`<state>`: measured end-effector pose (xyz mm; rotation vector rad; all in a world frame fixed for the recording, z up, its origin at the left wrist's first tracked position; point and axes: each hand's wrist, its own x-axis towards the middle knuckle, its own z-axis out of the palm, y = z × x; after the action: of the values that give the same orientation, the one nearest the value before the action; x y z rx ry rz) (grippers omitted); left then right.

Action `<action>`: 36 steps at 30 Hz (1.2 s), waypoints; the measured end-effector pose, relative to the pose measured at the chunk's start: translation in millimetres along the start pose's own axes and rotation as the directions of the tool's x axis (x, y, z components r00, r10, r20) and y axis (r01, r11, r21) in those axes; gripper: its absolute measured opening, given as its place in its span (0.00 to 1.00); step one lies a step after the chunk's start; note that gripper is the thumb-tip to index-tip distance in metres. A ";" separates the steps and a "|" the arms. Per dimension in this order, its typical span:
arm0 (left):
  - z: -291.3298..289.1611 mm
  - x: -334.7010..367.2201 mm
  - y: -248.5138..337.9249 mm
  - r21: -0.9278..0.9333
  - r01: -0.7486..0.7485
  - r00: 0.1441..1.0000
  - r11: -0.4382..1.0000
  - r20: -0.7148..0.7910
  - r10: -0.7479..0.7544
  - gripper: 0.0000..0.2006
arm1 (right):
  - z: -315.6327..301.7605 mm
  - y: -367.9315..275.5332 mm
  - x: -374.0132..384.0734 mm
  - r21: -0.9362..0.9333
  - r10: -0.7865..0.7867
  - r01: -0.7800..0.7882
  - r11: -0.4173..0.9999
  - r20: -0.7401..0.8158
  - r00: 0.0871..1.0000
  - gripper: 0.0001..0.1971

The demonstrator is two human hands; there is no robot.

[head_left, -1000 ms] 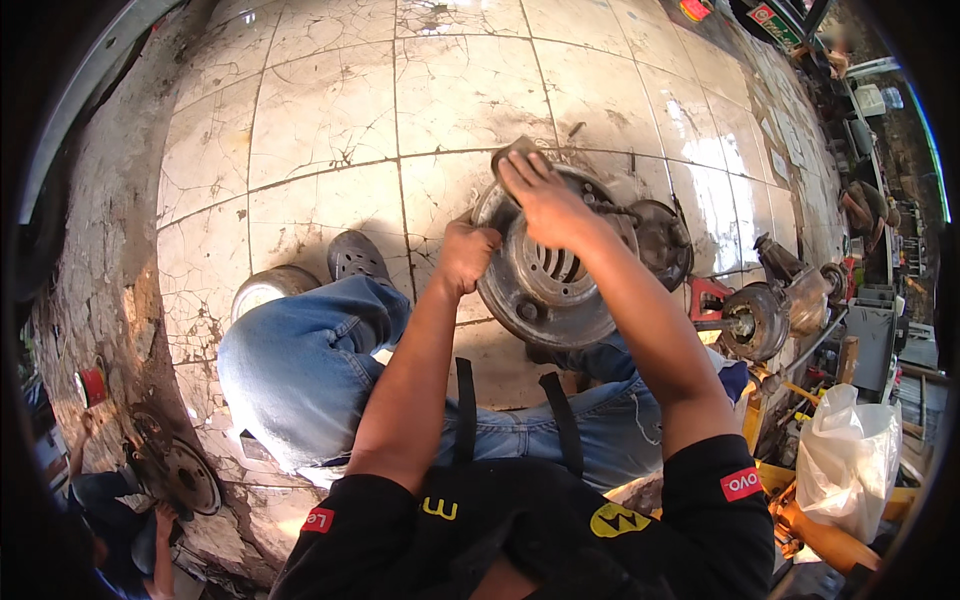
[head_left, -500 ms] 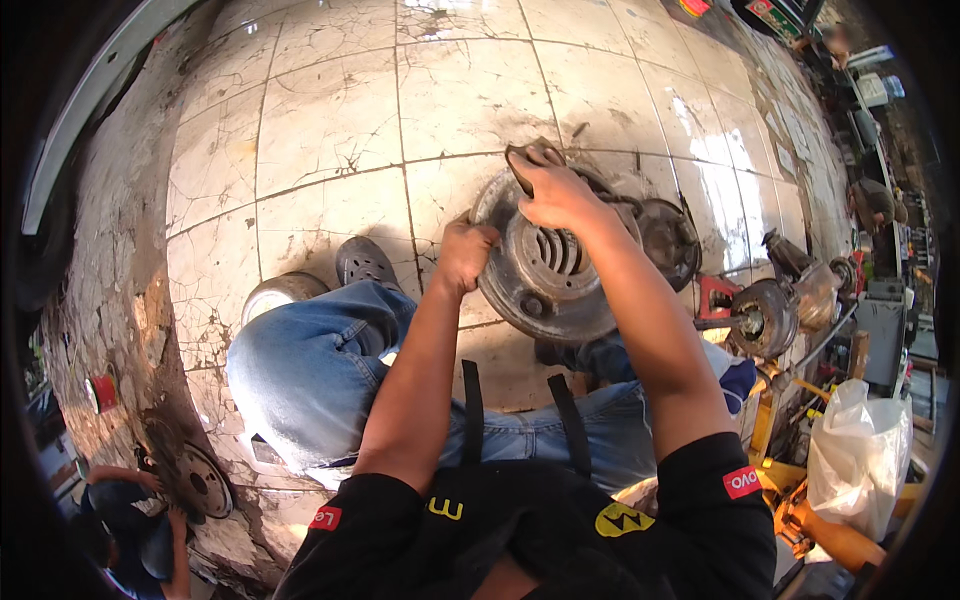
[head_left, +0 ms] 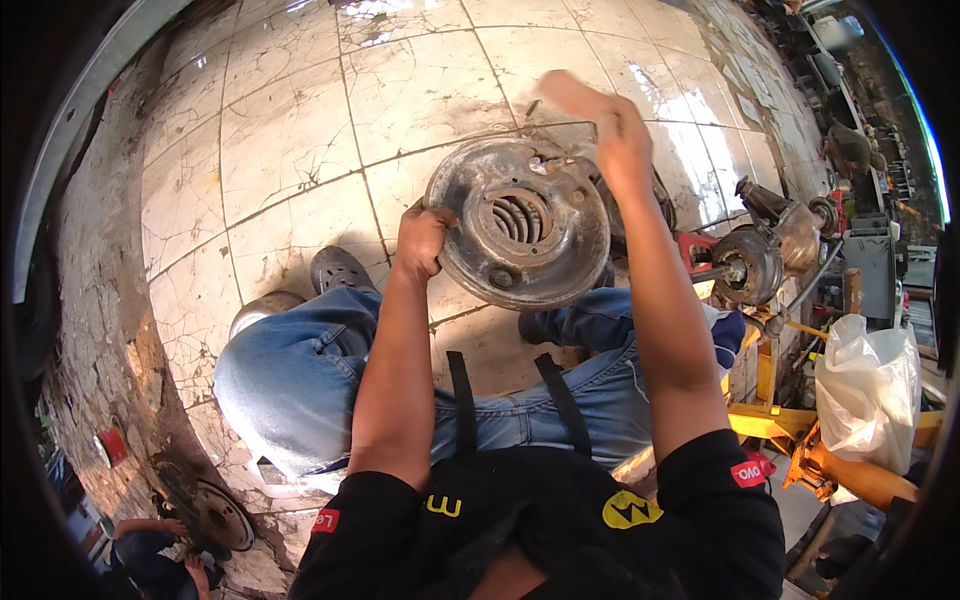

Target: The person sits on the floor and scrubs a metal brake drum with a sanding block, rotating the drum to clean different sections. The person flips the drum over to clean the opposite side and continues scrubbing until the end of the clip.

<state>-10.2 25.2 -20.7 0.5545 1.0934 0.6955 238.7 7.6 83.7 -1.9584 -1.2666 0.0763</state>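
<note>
A round, grimy metal drum brake backing plate is tilted up in front of me above the tiled floor. My left hand is closed on its left rim, thumb over the face. Through its central hole several curved bars show. Beyond the upper right of the plate, my right hand is raised clear of it. It is closed on a flat tan-brown piece, like sandpaper or folded cloth, smeared by motion. Dark parts behind the plate's right edge are partly hidden by my right arm.
An axle with a round hub stands at the right by a red stand. Near it are an orange-yellow jack and a white plastic bag. At lower left a person handles another round plate. Cracked tiles spread ahead.
My right hand has lifted off the plate's top edge and swung to the right with the brown piece. The plate, still in my left hand, appears slightly further left and more face-up.
</note>
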 end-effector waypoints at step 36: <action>-35.8 1.8 -23.5 -0.500 0.173 0.958 0.848 0.287 -0.027 0.45 | 25.6 20.4 -40.0 -0.140 0.259 -0.254 0.957 0.023 0.965 0.13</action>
<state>-37.6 13.3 -51.5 0.1117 0.6294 0.7622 222.7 -13.4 39.3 -2.2427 -1.0597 0.1644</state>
